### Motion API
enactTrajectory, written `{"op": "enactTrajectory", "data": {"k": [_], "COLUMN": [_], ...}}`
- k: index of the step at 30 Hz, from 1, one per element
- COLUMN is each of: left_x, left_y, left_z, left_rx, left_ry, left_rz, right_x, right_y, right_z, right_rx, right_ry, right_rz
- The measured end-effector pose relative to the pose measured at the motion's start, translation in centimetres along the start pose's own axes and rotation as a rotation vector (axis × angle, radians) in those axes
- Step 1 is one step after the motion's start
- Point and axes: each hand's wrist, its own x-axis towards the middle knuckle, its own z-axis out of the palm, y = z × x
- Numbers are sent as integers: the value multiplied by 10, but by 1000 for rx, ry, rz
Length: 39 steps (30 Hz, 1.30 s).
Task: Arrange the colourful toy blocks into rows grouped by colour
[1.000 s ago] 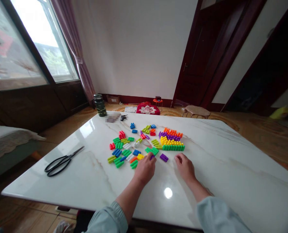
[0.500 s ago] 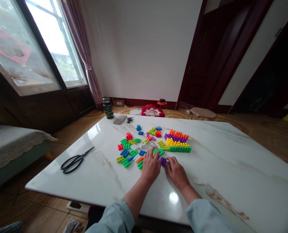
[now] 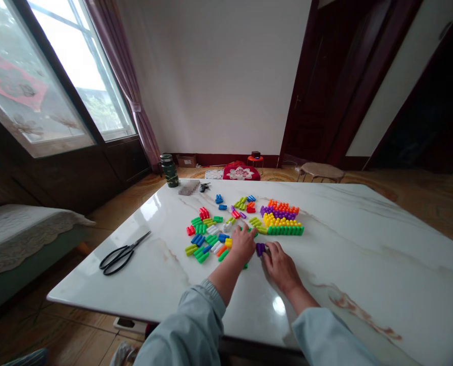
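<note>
Grip unclear, both sides — w/ L hand (image 3: 244, 245), partly hiding green pcs (image 3: 246, 266); w/ R hand (image 3: 282, 267), touching purple block (image 3: 260, 249), tubular plastic, sitting betw. hands on glossy marbled table (image 3: 169, 295).

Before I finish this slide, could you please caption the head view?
Right hand at a purple block, left hand among scattered colourful blocks.

left hand (image 3: 244, 245): palm down, fingers (image 3: 253, 233) forward | right hand (image 3: 282, 268): bent inward, grip unclear

Pale wall (image 3: 218, 76), dark red door (image 3: 321, 96); daylight through left window (image 3: 85, 66), mauve curtain (image 3: 125, 76); patterned floor (image 3: 394, 195).
</note>
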Motion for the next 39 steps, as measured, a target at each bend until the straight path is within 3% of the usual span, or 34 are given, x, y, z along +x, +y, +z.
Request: {"op": "enactTrajectory", "data": {"k": [10,14,16,22,25,29,30,35,37,39], "left_x": [-1,-16,-25,-43,-47,-70,-79,-118,-115,-103], "left_y": [-8,8,15,23,28,41,43,32,20,9], "left_z": [-1,17,26,34,27,9,5,-11,-13,-14], "left_rx": [-554,-1144,-1287,-921,-699,-610,-588,-311,-194,-102], "left_ry": [308,231,185,310,382,426,402,-7,-88,-90], "left_rz": [-52,-137,-149,-19,123,289,339,724,711,597], "right_x": [-3,-3,-3,-2,-2,-1,-1,0,0,1], "right_y": [0,0,1,0,-2,-2,-2,-5,-7,-8], "right_z": [2,0,1,3,0,-2,-3,-4,-5,-7], "right_rx": [114,167,169,137,106,-3,-58,-296,-325,-322], "right_ry": [93,122,108,98,68,126,138,125,115,102], "right_rz": [20,2,9,45,84,103,125,285,323,334]}}
